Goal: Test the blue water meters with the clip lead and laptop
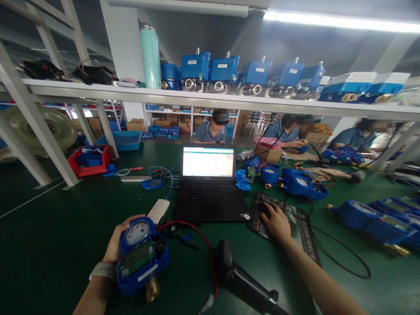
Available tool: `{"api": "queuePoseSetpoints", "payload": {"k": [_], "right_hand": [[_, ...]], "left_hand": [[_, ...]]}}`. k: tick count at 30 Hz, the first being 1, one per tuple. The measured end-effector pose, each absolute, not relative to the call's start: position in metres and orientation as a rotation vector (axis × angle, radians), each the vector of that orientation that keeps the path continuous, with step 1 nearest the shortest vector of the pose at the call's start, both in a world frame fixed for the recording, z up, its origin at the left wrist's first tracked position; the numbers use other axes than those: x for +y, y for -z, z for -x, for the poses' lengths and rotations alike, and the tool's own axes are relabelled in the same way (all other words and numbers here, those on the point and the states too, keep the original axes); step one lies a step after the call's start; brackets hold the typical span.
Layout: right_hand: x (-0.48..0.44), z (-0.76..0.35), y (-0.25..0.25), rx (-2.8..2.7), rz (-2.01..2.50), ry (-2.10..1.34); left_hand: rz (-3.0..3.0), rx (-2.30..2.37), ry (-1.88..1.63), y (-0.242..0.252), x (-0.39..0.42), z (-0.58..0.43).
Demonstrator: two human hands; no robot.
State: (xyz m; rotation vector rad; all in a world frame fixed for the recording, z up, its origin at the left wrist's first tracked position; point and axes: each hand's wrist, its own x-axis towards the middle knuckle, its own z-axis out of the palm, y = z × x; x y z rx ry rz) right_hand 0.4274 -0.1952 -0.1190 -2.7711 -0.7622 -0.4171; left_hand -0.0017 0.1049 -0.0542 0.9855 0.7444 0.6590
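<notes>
My left hand (115,240) is wrapped round the far left side of a blue water meter (143,253), its fingers partly hidden behind it. The meter has a round dial, a small display on a green circuit board and a brass fitting. My right hand (276,222) rests over a black computer mouse (265,210) on a patterned mouse pad (300,232). Between the hands stands an open laptop (211,201) with a lit screen. A white box with a red light (159,211) lies just beyond the meter. Nearer to me is a black barcode scanner (236,275).
A red wire (210,245) curves between meter and scanner. More blue meters (370,218) lie at right. At left is a red bin (90,162) of blue parts. Above, a shelf (210,97) carries several meters and a green flask (150,57). Co-workers (210,130) sit opposite.
</notes>
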Motion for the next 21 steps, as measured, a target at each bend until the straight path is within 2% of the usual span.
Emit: {"api": "queuePoseSetpoints", "payload": {"k": [21], "right_hand": [[-0.1951,-0.4287,0.1222,-0.766,2.747,0.46]], "left_hand": [[-0.938,0.749,-0.663,0.0517,0.1018,0.0013]]}}
